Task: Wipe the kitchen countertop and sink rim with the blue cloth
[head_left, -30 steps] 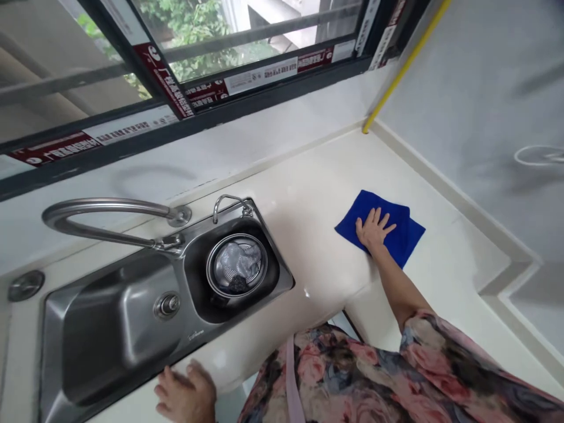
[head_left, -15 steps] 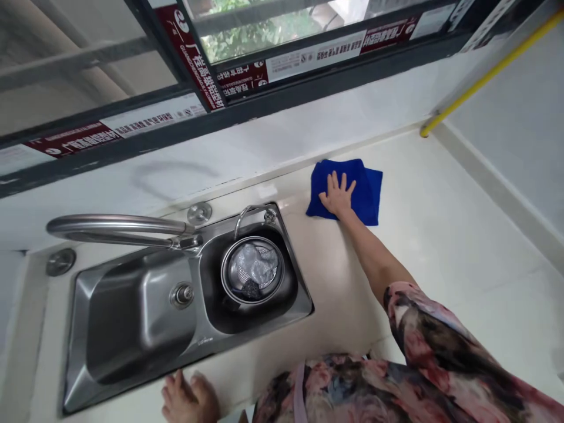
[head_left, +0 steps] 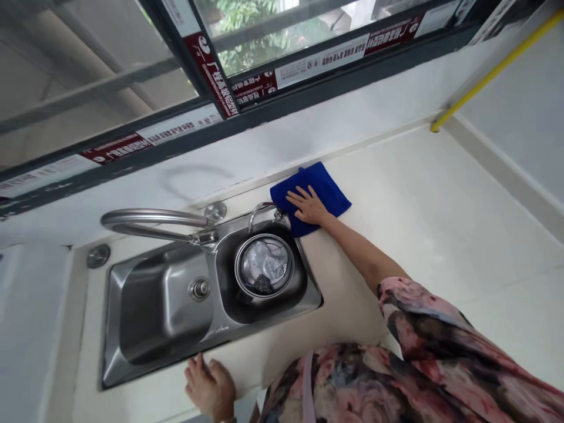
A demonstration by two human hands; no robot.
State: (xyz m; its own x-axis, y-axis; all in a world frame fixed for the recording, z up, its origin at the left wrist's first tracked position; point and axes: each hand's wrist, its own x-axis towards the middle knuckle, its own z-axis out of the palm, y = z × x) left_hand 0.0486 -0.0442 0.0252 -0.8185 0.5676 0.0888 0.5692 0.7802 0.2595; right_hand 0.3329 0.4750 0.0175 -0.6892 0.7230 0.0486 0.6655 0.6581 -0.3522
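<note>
A blue cloth (head_left: 328,187) lies on the pale countertop (head_left: 423,235), its left part reaching the sink's back right corner. My right hand (head_left: 308,207) presses flat on the cloth with fingers spread. At the counter's front edge, just below the double-bowl steel sink (head_left: 315,288), rests my left hand (head_left: 209,385); its fingers are loosely bent over the counter and grasp no object. In the right bowl sits a round metal strainer basket (head_left: 240,270) with a crumpled clear plastic bag (head_left: 268,261) and a dark scrubber (head_left: 263,285) inside.
A tall curved faucet (head_left: 154,217) arches over the left bowl, which has a drain (head_left: 200,289). A small curved spout (head_left: 254,214) stands by the right bowl. Behind runs a window frame (head_left: 308,88) with labels; a yellow pipe (head_left: 497,70) meets the counter's back right.
My right hand has slid the blue cloth left, up to the sink's back right corner. The view has shifted a little left. My left hand stays at the front edge.
</note>
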